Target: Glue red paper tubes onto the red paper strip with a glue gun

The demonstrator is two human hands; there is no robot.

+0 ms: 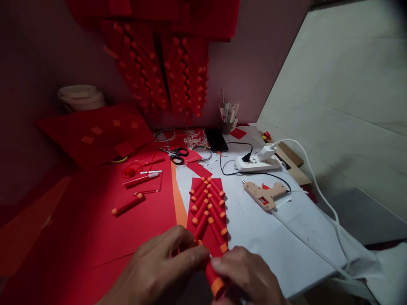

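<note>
One red paper tube [211, 273], cylindrical, orange-banded, near side of table [260, 241]; left hand [165, 264] pinching its far end, right hand [249, 275] gripping lower down. Beyond: flat red card [207, 238], matching tubes [217, 222] in chevron rows. Right: beige plastic glue gun [259, 195], metal nozzle. Far: black-handled scissors [177, 155].

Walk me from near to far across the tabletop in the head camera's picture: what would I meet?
The red roll being held → rows of orange-ended rolls → black-handled scissors → cup of pens.
</note>
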